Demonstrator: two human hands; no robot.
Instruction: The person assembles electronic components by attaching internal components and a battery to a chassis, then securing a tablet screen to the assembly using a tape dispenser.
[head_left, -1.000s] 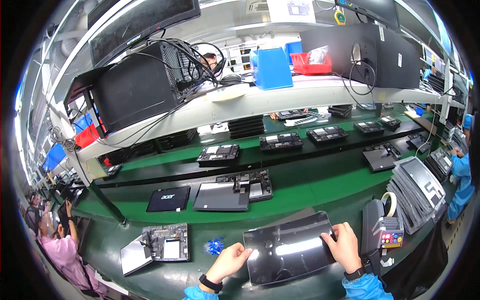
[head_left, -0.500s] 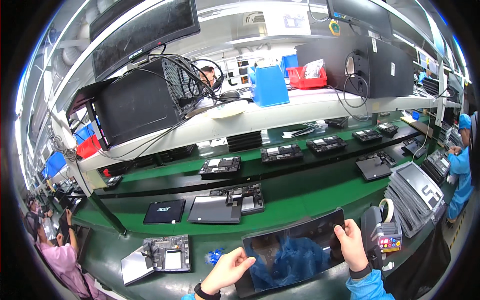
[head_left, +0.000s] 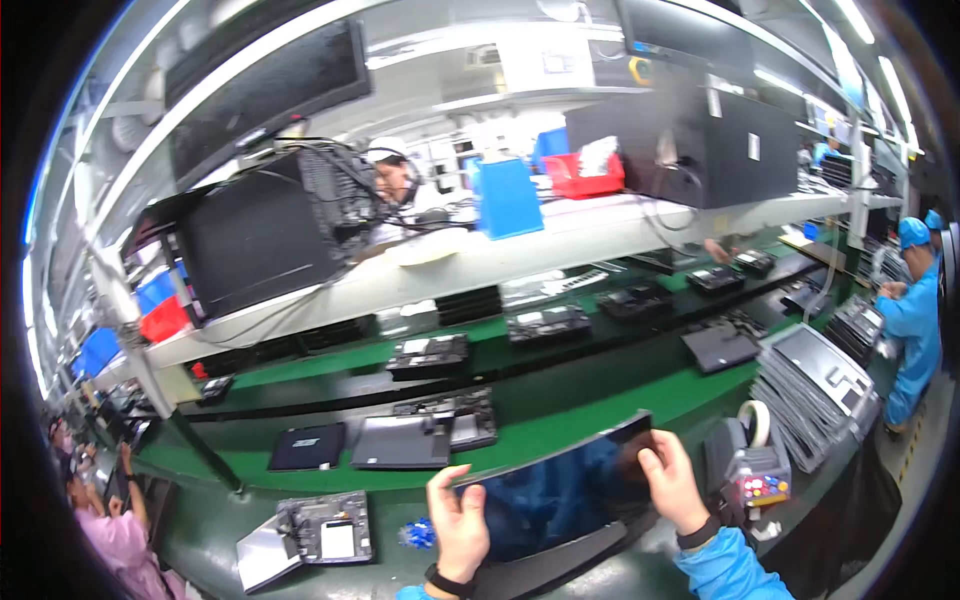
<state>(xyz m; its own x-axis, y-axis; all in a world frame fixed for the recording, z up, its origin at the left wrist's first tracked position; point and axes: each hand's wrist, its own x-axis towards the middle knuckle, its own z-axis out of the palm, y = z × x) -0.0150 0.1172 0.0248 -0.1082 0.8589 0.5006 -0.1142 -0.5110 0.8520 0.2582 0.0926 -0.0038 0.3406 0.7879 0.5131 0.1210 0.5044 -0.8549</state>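
Observation:
A dark, glossy screen panel [head_left: 565, 490] is held up over the near edge of the bench, tilted with its right end higher. Reflections show on its face. Around its left end my left hand [head_left: 460, 525] is closed, the thumb in front. My right hand [head_left: 675, 482] grips the right end, thumb on the front side. Below the glossy face runs a matte black strip [head_left: 570, 562]; I cannot tell whether it belongs to the panel. Blue small parts [head_left: 417, 533] lie in a heap beside my left hand.
An opened device [head_left: 335, 530] lies at left. Behind it are a black panel [head_left: 306, 448] and a grey panel [head_left: 402, 442]. At right stand a tape roll [head_left: 755, 423], a box with coloured buttons [head_left: 762, 487] and stacked panels [head_left: 812, 395]. A co-worker [head_left: 915, 320] works at far right.
The panel has swung to a steeper tilt and shifted slightly left, exposing the matte strip below. My left hand has turned more upright. The whole view has shifted and blurred a little.

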